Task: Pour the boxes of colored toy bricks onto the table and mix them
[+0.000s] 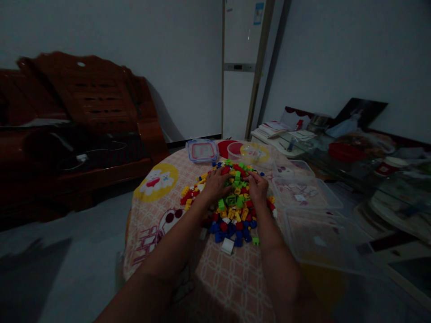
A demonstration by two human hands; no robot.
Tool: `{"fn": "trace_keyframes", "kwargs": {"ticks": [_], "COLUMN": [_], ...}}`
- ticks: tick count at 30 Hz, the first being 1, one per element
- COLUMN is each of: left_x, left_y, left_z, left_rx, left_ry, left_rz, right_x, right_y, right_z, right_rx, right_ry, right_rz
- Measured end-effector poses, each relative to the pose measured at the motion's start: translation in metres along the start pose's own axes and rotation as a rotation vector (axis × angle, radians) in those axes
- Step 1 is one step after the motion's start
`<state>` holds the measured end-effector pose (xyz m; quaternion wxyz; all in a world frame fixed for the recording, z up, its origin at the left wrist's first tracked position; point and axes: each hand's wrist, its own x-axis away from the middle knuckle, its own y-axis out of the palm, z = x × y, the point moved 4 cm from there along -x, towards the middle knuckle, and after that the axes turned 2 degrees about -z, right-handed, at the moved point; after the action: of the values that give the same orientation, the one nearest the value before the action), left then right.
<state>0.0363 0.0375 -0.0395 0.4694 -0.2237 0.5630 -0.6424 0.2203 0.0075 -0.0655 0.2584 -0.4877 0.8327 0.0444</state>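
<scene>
A heap of small toy building bricks in red, yellow, green, blue and white lies on a round table spread with a patterned cloth. Over the left side of the heap rests my left hand, its fingers stretched apart and touching the bricks. My right hand is at the heap's right side, thumb and forefinger drawn together among the bricks. Whatever is between those fingertips is too small and dim to make out. A white brick sits at the heap's near edge.
Clear plastic boxes line the table's right side. A blue-edged clear lid and a round clear tub stand at the back. Left is a wooden bench; right, a cluttered glass table.
</scene>
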Motion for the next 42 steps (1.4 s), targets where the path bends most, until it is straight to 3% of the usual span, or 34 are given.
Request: {"fn": "trace_keyframes", "kwargs": {"ticks": [5,7,10,15,18,23,33,42], "left_x": [0.001,0.018,0.061,0.139,0.158,0.139,0.082,0.031], "left_y": [-0.015,-0.023,-0.026,0.006,0.027,0.036,0.017,-0.01], "left_z": [-0.017,-0.012,0.013,0.066,0.076,0.067,0.053,0.005], "left_rx": [0.091,0.113,0.139,0.054,-0.02,-0.056,-0.033,0.026], "left_ry": [0.013,0.059,0.169,0.347,0.346,0.302,0.277,0.064], "left_rz": [0.116,0.178,0.158,-0.058,-0.084,-0.012,0.088,0.208], "right_x": [0.0,0.0,0.0,-0.002,-0.002,-0.001,0.003,0.002], "right_y": [-0.003,-0.005,-0.009,-0.015,-0.015,-0.014,-0.016,-0.015], "right_z": [-0.001,-0.001,-0.001,0.002,0.003,0.003,0.008,0.011], "right_rx": [0.082,0.113,0.139,0.153,0.148,0.162,0.275,0.314], "right_ry": [0.046,0.065,0.092,0.118,0.125,0.126,0.147,0.176], "right_rz": [0.019,0.037,0.059,0.109,0.122,0.099,0.108,0.08]}}
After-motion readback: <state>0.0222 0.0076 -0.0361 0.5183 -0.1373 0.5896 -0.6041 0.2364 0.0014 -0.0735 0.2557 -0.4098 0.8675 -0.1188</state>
